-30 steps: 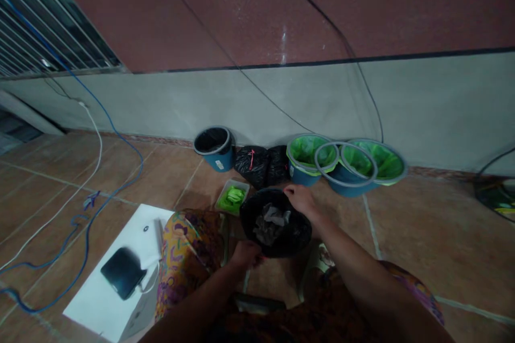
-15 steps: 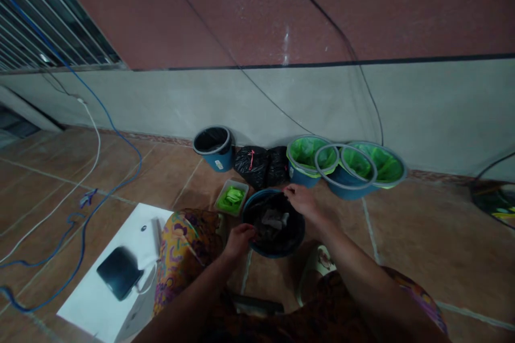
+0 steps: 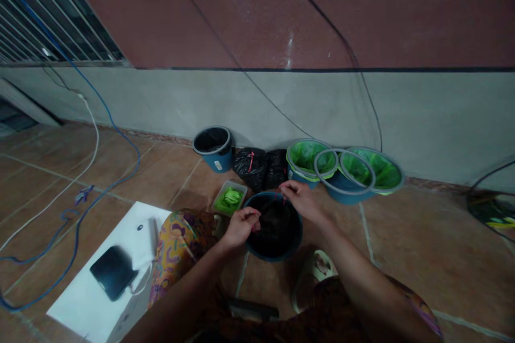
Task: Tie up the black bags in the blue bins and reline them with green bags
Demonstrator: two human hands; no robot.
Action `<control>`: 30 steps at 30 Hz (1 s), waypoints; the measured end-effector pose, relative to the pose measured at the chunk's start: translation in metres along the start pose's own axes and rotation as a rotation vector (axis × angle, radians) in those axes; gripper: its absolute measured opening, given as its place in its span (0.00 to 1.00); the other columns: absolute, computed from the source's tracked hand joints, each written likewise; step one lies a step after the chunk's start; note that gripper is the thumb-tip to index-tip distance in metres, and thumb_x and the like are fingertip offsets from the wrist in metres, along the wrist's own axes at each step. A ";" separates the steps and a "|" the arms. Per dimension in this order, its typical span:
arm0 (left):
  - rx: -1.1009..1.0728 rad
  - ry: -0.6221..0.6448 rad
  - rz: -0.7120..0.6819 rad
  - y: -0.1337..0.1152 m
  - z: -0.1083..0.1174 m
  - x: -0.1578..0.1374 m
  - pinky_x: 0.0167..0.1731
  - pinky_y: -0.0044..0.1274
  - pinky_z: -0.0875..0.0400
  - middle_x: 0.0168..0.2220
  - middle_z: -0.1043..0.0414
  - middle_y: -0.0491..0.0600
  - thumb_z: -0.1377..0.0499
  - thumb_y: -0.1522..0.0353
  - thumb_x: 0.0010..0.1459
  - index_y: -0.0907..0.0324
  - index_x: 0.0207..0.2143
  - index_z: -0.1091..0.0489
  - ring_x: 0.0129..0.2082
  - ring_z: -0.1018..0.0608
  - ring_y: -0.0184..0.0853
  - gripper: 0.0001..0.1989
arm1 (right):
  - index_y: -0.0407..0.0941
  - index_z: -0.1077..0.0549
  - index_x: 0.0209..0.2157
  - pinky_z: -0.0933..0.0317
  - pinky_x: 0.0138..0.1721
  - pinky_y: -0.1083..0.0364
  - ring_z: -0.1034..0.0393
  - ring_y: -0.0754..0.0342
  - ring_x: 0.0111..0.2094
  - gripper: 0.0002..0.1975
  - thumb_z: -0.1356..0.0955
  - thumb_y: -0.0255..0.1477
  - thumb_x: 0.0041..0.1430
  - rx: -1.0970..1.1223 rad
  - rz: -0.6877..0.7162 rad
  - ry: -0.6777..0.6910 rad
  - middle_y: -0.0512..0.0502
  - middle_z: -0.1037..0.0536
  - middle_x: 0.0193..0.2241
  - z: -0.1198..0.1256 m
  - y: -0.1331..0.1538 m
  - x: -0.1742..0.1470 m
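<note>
Tiled floor [image 3: 406, 257] carries a blue bin [image 3: 274, 259], on the near side of two bulging bags [image 3: 251, 169]. Dark liner [image 3: 277, 228] sits inside. Left hand [image 3: 241, 226] at left, right hand [image 3: 301, 201] at far right: both sets of fingers pinch red string [image 3: 278, 191].

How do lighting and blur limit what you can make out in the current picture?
Head view: dim overall, the white box among the brightest patches; head view: inside the blue bin below the hands, too dark to identify contents; head view: soft detail, the black-lined bin's label unreadable.
</note>
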State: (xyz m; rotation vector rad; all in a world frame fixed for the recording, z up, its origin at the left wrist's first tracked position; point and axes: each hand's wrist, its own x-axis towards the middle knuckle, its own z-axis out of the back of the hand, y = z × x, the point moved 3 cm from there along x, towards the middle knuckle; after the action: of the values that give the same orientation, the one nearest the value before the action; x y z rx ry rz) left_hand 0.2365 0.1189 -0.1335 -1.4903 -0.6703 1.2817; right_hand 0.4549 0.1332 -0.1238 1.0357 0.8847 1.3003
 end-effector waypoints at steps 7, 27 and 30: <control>0.250 0.094 -0.124 -0.016 0.001 0.019 0.25 0.21 0.35 0.20 0.31 0.42 0.43 0.68 0.55 0.58 0.28 0.29 0.20 0.30 0.29 0.05 | 0.45 0.25 0.33 0.37 0.31 0.57 0.30 0.56 0.27 0.14 0.34 0.41 0.59 0.072 0.015 0.001 0.50 0.23 0.26 -0.001 0.007 0.000; 0.233 -0.102 -0.316 -0.033 0.000 0.037 0.45 0.27 0.26 0.41 0.20 0.52 0.43 0.77 0.54 0.61 0.54 0.30 0.40 0.19 0.36 0.24 | 0.46 0.31 0.25 0.46 0.26 0.56 0.37 0.56 0.22 0.16 0.38 0.37 0.64 0.002 -0.069 0.278 0.53 0.31 0.19 -0.059 -0.001 -0.018; 0.353 -0.047 -0.304 -0.007 0.002 0.036 0.49 0.30 0.27 0.50 0.22 0.55 0.42 0.78 0.48 0.61 0.54 0.29 0.46 0.21 0.39 0.28 | 0.47 0.34 0.22 0.46 0.24 0.57 0.38 0.57 0.19 0.18 0.37 0.40 0.63 0.023 -0.100 0.249 0.53 0.32 0.16 -0.050 0.002 -0.013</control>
State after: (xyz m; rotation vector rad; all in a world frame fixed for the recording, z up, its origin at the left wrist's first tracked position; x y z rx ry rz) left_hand 0.2456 0.1533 -0.1406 -1.0306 -0.6348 1.1337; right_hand 0.4058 0.1252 -0.1389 0.8464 1.1272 1.3553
